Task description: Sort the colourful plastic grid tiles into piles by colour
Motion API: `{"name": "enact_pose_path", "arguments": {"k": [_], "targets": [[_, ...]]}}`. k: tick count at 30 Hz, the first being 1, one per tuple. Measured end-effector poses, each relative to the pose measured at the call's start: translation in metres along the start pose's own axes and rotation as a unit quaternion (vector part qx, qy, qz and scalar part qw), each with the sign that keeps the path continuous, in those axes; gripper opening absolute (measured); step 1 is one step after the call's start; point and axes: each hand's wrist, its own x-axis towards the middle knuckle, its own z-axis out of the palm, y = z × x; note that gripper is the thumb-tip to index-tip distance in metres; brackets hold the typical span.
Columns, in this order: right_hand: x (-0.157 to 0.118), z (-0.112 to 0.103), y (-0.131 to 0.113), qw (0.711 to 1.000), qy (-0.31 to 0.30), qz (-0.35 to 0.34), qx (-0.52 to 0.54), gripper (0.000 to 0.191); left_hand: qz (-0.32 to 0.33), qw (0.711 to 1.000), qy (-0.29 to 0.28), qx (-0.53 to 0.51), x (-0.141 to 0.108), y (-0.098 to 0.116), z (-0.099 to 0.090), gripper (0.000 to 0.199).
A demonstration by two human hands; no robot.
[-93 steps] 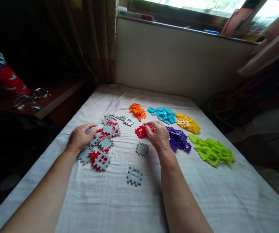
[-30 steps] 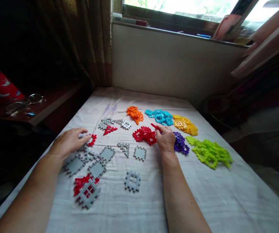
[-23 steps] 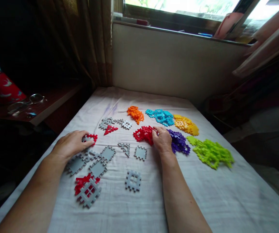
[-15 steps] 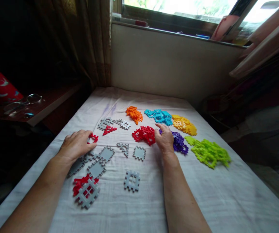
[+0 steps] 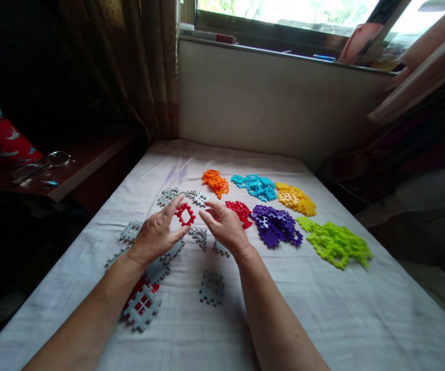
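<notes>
In the head view, a pale, creased cloth-covered surface is seen, its far end set against a plain off-white wall beyond the heap of purple toothed plastic pieces. To the left of that heap, a small red toothed plastic frame is pinched between the thumb and fingers of the left hand, raised over the cloth. Between frame and heap, the right hand is held half open, thumb and fingers slightly parted, with nothing seen gripped. Grey toothed plastic plates are scattered left of the purple heap; lime-green openwork plastic pieces are piled to its right. Far left of it, clear-lensed eyeglasses are laid on a dark reddish-brown ledge. Above and beyond it, daylight is admitted by a window, flanked on the left by a brown curtain.
</notes>
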Motion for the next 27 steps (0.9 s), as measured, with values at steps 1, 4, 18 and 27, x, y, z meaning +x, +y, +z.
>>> {"name": "enact_pose_path", "arguments": {"k": [1, 4, 18, 27], "targets": [[-0.002, 0.006, -0.002, 1.0, -0.02, 0.001, 0.01, 0.031, 0.017, 1.0, 0.002, 0.003, -0.001, 0.002, 0.004, 0.078], [-0.002, 0.015, -0.002, 0.999, -0.039, -0.002, 0.031, 0.019, 0.065, 0.997, 0.025, 0.029, -0.004, 0.002, 0.014, 0.075], [0.011, -0.065, 0.067, 0.944, 0.265, 0.022, -0.196, 0.018, -0.048, 0.969, -0.07, 0.232, -0.007, -0.03, 0.017, 0.04], [0.009, -0.06, 0.068, 0.952, 0.188, 0.08, -0.228, 0.026, 0.003, 0.977, -0.027, 0.21, -0.007, -0.033, 0.017, 0.038]]}}
